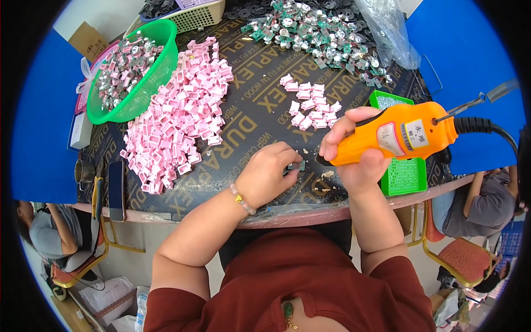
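at the left hand [266, 172], a small dark part [300, 165] is partly hidden.

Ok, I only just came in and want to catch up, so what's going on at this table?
A person seated at the table is working with both hands. The left hand holds a small dark green part against the tabletop, while the right hand grips an orange corded tool, its tip close to that part. A large pile of pink pieces lies to the left beside a green basket, and a smaller pink cluster lies beyond the hands.
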`<action>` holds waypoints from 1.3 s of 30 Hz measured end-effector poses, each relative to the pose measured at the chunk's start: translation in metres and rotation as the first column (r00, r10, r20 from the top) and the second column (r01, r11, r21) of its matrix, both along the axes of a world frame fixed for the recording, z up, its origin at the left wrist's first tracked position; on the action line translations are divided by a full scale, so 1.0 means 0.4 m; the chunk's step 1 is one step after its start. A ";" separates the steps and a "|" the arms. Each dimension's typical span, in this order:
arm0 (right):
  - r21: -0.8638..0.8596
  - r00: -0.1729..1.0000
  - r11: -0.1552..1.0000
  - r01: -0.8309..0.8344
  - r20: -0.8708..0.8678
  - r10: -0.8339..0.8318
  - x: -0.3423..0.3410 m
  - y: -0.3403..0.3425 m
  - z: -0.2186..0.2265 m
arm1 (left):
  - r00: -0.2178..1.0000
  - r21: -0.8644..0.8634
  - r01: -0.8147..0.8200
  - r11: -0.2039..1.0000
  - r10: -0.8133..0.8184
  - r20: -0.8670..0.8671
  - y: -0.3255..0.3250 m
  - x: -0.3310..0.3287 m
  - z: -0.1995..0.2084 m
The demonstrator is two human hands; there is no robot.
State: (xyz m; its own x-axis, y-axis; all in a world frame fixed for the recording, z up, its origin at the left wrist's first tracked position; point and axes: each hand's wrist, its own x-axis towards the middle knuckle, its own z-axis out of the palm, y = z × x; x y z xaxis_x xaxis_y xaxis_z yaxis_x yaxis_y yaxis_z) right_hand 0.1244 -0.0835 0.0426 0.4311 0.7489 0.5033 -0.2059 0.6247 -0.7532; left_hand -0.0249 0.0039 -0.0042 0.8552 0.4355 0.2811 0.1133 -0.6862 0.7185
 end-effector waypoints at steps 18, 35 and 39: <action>0.013 1.000 1.000 -0.016 0.026 0.016 -0.007 0.017 -0.024 | 0.999 -0.075 0.011 0.997 -0.014 -0.038 0.016 -0.003 0.002; -0.144 0.994 0.989 -0.024 0.105 0.040 -0.028 0.021 -0.026 | 0.996 -0.017 0.032 0.999 -0.033 -0.079 0.016 -0.006 0.006; -0.118 0.996 0.993 0.006 0.091 0.005 -0.024 0.017 -0.020 | 1.000 0.042 0.003 0.999 -0.004 0.011 0.009 -0.006 -0.011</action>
